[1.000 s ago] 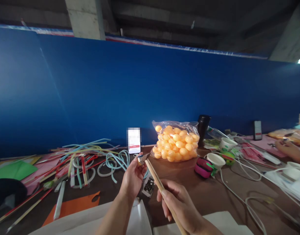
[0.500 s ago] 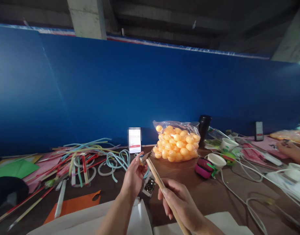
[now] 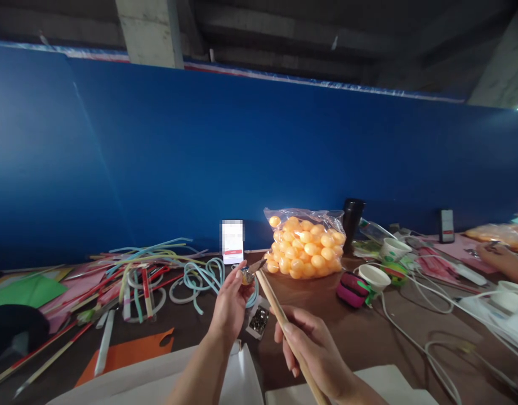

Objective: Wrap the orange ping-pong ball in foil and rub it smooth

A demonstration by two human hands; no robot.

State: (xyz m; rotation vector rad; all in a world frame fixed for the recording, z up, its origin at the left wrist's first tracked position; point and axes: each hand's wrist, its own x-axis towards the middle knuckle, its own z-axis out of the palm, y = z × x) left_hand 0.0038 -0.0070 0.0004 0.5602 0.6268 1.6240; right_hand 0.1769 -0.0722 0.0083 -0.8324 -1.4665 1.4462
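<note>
My left hand point(image 3: 230, 298) is closed on a small shiny piece point(image 3: 247, 276), silvery and yellowish, with a dark pointed part jutting right; its exact kind I cannot make out. In my right hand point(image 3: 307, 343) is a long, pale wooden stick point(image 3: 280, 315), slanting up and to the left. The stick's far end comes close to the pointed part; whether they touch I cannot tell. Between and below the hands, a small open box point(image 3: 259, 319) holds dark, shiny little metal pieces.
Behind the hands stand a phone point(image 3: 232, 242) and a clear bag of orange balls point(image 3: 305, 247). Bendy tubes and sticks point(image 3: 149, 270) lie left. On the right are a purple pouch point(image 3: 352, 289), paper cups point(image 3: 374, 278), white cables point(image 3: 436, 360) and another person's hand point(image 3: 501, 260).
The shiny piece in my left hand has turned, so more of it shows and its point reaches farther right. The stick's far end has shifted slightly right.
</note>
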